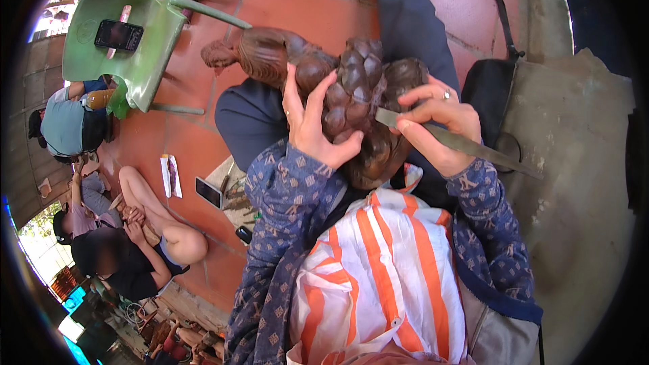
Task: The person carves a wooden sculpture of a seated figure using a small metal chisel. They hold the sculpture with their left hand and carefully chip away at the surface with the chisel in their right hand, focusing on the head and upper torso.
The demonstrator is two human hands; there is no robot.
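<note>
Across my lap lies a dark brown wooden carving (pixel 355 71) with rounded, clustered lumps in its middle and a grooved section toward the left. My left hand (pixel 314 125) grips it from the near left side, its fingers spread over the lumps and its thumb apart. In my right hand (pixel 443 125) is a flat metal scraper (pixel 466 144), pinched between thumb and fingers, with a ring showing on one finger. The scraper's square end is at the carving's surface, right of the middle lumps. Its long tapered tail points out to the right. Parts of the carving's underside are hidden.
A green plastic chair (pixel 122 23) carrying a phone (pixel 119 34) stands at upper left. Another phone (pixel 209 192) lies on the tiled floor (pixel 196 142) beside small tools. People sit on the left, one in black (pixel 125 260). A grey-green surface (pixel 574 182) is on my right.
</note>
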